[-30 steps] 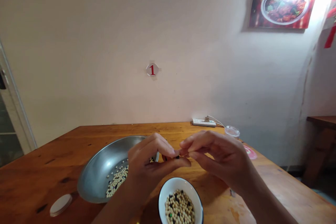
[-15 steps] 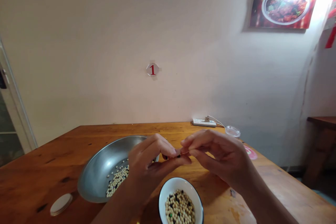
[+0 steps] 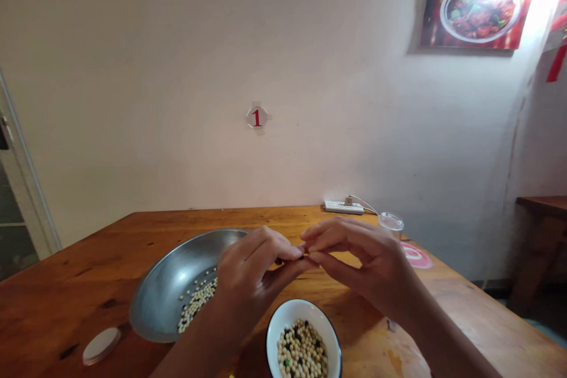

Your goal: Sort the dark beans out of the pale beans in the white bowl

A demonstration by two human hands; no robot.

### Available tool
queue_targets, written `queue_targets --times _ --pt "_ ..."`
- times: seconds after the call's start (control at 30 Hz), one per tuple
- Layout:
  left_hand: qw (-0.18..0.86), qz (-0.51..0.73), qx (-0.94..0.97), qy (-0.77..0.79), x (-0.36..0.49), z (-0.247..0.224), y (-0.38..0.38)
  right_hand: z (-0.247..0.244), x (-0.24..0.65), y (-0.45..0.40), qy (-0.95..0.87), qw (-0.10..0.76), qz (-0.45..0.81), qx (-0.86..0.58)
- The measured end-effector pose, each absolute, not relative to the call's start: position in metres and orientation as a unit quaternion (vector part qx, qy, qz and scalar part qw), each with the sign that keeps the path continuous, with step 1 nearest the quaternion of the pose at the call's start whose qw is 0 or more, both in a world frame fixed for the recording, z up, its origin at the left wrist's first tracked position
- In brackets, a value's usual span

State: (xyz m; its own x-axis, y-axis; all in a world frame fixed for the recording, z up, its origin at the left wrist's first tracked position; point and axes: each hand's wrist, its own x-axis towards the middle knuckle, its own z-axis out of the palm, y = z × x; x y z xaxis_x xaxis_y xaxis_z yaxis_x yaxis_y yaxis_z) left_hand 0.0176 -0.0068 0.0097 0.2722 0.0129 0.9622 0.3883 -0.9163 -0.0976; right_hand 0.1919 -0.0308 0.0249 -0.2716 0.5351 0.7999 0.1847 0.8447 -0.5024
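Above the white bowl, my two hands meet fingertip to fingertip. My left hand (image 3: 252, 266) is closed, thumb and forefinger pinching a small black bead (image 3: 302, 257). Thumb and fingers of my right hand (image 3: 358, 254) are pressed together right beside it, on a thin thread that is mostly hidden now. Below them stands a white bowl (image 3: 275, 325) with a dark rim, holding cream, black and a few green beads (image 3: 305, 351). A large metal bowl (image 3: 155, 289) with more cream and black beads stands at the left, partly covered by my left hand.
A round white lid (image 3: 101, 345) lies on the wooden table (image 3: 53, 301) at the left. By the wall sits a white power strip (image 3: 343, 207) with a plug and cable. A clear plastic cup (image 3: 390, 222) and a pink round sticker (image 3: 419, 255) are beyond my right hand.
My right fingertips have moved slightly left, closer to the bead in my left hand. The stretch of thread seen between the hands before is now hardly visible.
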Motion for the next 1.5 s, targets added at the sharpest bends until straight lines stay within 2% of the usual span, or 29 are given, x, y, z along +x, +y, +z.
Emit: queue_targets --times 0.13,0.27,0.6,1.07,1.5 --pt "0.127 -0.602 -0.775 -0.143 0.02 0.011 -0.008 0.015 0.189 -0.015 -0.696 0.557 0.396 -0.219" --pt "0.098 -0.622 -0.761 -0.157 0.021 0.01 -0.005 0.007 0.181 -0.006 -0.59 0.553 0.555 -0.195" --pt "0.049 -0.648 -0.745 -0.151 0.021 0.006 0.0 -0.012 0.158 -0.002 -0.393 0.507 0.76 -0.103" --pt "0.013 -0.667 -0.729 -0.153 0.021 0.005 0.004 -0.011 0.147 -0.011 -0.279 0.489 0.825 -0.045" --pt "-0.116 -0.693 -0.68 -0.21 0.024 -0.003 0.012 -0.014 0.149 -0.006 -0.249 0.513 0.818 -0.07"
